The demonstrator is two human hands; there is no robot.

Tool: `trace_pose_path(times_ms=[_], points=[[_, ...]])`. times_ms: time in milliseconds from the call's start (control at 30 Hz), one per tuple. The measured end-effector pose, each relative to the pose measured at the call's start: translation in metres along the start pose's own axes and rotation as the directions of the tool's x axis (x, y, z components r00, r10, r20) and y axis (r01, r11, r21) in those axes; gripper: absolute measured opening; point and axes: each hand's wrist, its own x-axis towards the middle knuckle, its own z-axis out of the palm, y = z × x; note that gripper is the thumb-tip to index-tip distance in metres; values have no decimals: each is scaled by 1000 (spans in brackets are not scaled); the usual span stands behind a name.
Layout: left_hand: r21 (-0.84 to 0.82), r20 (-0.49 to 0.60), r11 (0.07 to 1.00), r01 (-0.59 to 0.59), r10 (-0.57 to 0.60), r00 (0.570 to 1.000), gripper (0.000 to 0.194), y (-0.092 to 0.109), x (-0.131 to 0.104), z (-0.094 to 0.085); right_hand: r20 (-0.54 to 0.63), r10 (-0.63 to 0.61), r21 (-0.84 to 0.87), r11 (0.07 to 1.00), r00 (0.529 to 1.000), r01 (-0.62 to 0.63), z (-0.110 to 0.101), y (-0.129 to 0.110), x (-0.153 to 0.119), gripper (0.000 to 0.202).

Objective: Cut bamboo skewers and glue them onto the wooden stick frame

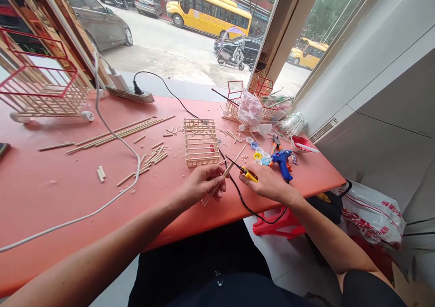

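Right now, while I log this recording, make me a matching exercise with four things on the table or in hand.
Things:
1. Glue gun
2. Yellow-handled tool
3. Small slatted wooden frame
4. Power strip

Places or states:
A. Just beyond the left hand
B. With a black plug in it
C. Blue, beside the bottle caps
D. Held in the right hand

Pairs: 1-C, 2-D, 3-A, 4-B

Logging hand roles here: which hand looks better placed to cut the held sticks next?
Likely the right hand: it holds the yellow-handled pliers, tips close to the wooden sticks, while the left hand grips them.
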Motion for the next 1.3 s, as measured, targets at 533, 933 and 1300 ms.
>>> trace_pose_path(times_ms=[533,933,1300], points=[[-20,-6,998,-65,65,998,45,2,1,-1,28,38,48,998,999,-40,-11,-10,-3,34],[316,-146,867,-386,446,883,28,-1,-3,6,-268,-123,-264,963,955,50,-32,-45,-14,28],[504,-182,773,-385,531,828,20,-1,-12,6,-228,-140,-244,966,963,83,-34,-54,-15,31]])
